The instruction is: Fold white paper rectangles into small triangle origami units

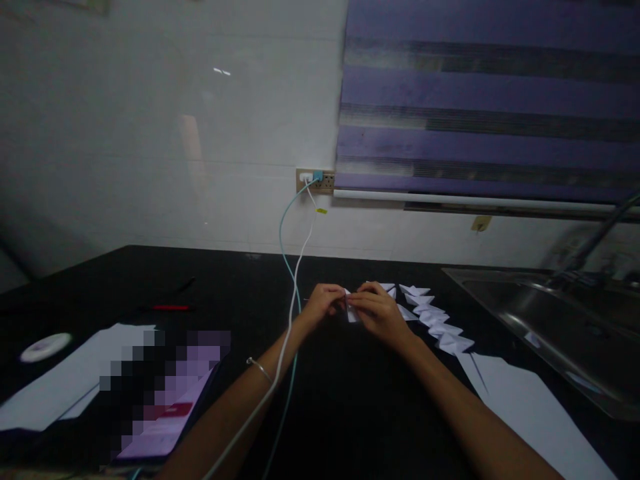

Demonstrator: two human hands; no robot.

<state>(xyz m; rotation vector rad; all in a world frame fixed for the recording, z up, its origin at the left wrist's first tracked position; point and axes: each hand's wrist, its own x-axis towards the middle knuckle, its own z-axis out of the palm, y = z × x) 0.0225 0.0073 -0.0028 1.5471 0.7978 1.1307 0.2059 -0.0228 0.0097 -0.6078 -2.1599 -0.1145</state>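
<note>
A small folded piece of white paper (pixel 352 312) is pinched between my two hands above the black countertop. My left hand (pixel 325 300) grips its left edge with closed fingers. From the right, my right hand (pixel 377 308) presses its fingers together on the same paper. Just right of that hand runs a slanting row of several white folded paper boats (pixel 431 313). More folded paper (pixel 387 288) shows partly behind my right hand. The fingertips hide some of the piece I hold.
A steel sink (pixel 530 327) borders the right side. White sheets lie at the right (pixel 535 400) and left (pixel 75 380), near a tablet with a lit screen (pixel 170 427) and a white round object (pixel 46 347). White and teal cables (pixel 295 287) hang from the wall socket (pixel 315 180) across my left arm.
</note>
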